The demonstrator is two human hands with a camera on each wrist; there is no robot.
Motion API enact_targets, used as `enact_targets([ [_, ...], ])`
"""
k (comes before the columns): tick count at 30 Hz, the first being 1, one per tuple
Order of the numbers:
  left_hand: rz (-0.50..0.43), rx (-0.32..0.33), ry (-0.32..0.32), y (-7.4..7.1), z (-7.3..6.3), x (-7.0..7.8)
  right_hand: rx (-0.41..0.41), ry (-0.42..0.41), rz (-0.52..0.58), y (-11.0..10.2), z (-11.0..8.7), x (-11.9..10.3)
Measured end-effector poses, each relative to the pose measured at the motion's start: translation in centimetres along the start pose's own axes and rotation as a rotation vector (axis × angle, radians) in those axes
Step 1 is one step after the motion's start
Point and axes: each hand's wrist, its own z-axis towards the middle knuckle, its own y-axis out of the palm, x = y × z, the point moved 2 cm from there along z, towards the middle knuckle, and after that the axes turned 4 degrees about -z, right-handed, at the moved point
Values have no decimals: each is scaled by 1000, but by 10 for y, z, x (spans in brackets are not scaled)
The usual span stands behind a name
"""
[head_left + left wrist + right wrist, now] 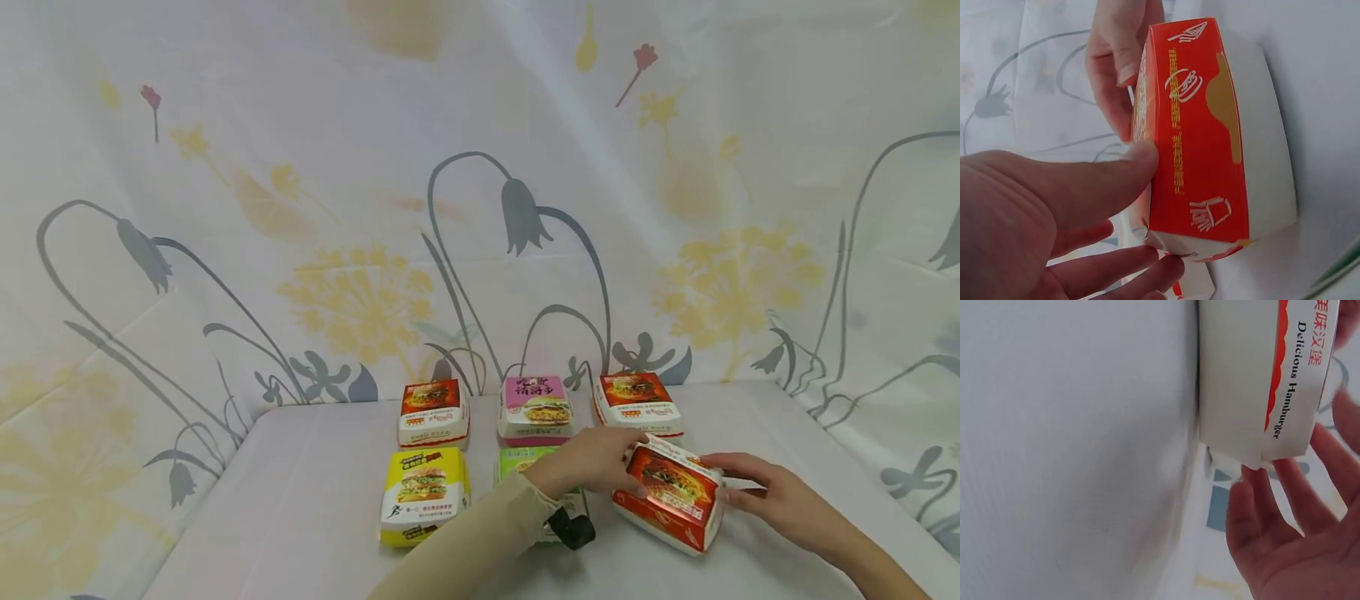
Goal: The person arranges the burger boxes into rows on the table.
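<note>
A red-and-white hamburger box (671, 492) sits turned at an angle at the front right of the table. My left hand (596, 462) grips its left side; in the left wrist view the thumb of that hand (1054, 206) lies on the box's edge, fingers behind. At the right end, my right hand (780, 500) holds the box between thumb and fingers. The right wrist view shows the right hand (1304, 537) with fingertips at the far edge of the box's white side (1235, 381). Partly hidden by my left arm is a green box (517, 457).
A yellow hamburger box (425, 492) stands at the front left. Along the back are a red-and-white box (432, 412), a pink box (536, 408) and another red-and-white box (637, 402). Behind the white tabletop (300, 500) hangs a flowered curtain (480, 100).
</note>
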Motion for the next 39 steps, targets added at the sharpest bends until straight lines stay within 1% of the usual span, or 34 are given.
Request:
enact_targets([
  [3, 6, 12, 1, -1, 0, 0, 103, 54, -95, 0, -1, -5],
  [4, 15, 18, 0, -1, -1, 0, 126, 69, -108, 0, -2, -6],
  [6, 43, 35, 2, -2, -1, 0, 142, 94, -121, 0, -3, -8],
  [10, 88, 63, 11, -5, -2, 1, 135, 164, -158, -2, -5, -9],
  [13, 79, 72, 10, -5, -2, -1, 128, 231, -176, -5, -6, -9],
  [15, 61, 78, 10, -5, -1, -2, 109, 256, -158, -6, -5, -9],
  [17, 45, 89, 12, -5, -1, -4, 75, 264, -117, -6, -4, -8],
  [19, 25, 100, 12, -5, 0, -5, 36, 246, -68, -6, -3, -8],
  [22, -1, 122, 11, -5, 1, -7, -1, 188, -20, -5, 0, -8],
  [26, -26, 149, 15, -5, 2, -8, -33, 116, -5, -3, 3, -5],
  [29, -47, 153, 29, -5, 2, -10, -71, 104, 15, -1, 5, -3],
  [32, -33, 133, 67, -4, 1, -12, -95, 111, 22, 1, 5, -4],
  [35, -18, 88, 98, -4, 0, -14, -107, 122, 36, 2, 5, -4],
  [37, -9, 54, 106, -4, 0, -15, -109, 127, 41, 2, 5, -4],
  [39, -20, 18, 110, -3, -1, -15, -114, 133, 48, 2, 5, -5],
])
